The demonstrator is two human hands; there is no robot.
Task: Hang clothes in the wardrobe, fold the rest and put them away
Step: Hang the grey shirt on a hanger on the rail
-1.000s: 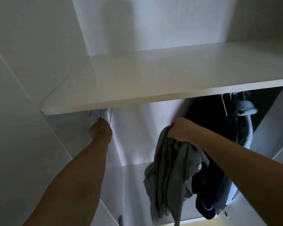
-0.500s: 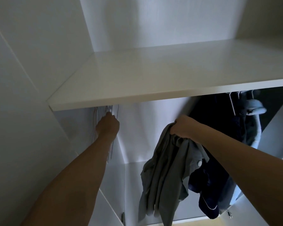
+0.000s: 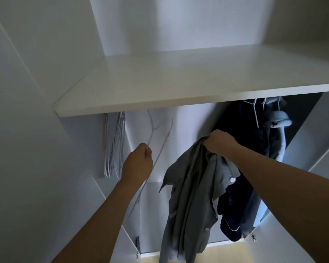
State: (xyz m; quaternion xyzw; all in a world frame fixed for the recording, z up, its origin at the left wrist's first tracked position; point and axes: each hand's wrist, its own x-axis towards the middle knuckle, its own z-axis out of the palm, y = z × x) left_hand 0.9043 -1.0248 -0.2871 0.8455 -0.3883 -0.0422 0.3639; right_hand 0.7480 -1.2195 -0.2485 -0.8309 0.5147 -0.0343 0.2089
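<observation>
Now the left hand [image 3: 138, 164] has come down and away from the bunch of spare hangers [image 3: 113, 147] w/ one wire hanger [image 3: 160, 130] pinched in its curled fingers. A sec ago that hand was up under the shelf [image 3: 179, 88], reaching into the bunch; half a sec ago it was at the hooks. So a single hanger is off the rail & free, hook end up near the shelf's underside, long wire running down past the wrist. The rest of the bunch hangs against the left wall of the wardrobe, just beside the hand but apart from it.

Right hand [image 3: 219, 142] hasn't changed its job: fist closed on a bunched fold of the grey shirt [image 3: 190, 196], which dangles below it, collar and a white button showing on the right side. Shirt hangs mid-wardrobe, between the free hanger and the clothes already hung [image 3: 273, 133] at far right (dark garment, pale blue one, on white hangers). Shirt isn't on any hanger yet.

What it means: hanger fetch looks done; next step is prob. threading the hanger into the shirt's neck/shoulders, then hooking it on the rail. Rail itself is hidden behind the shelf edge, can't see it. Shirt is held in a crumpled wad, so it'll likely need shaking out or regripping at the collar first. Thin wire could snag the fabric. Task overall seems early-mid: a few items hung, this one pending; can't see what's left to fold.
</observation>
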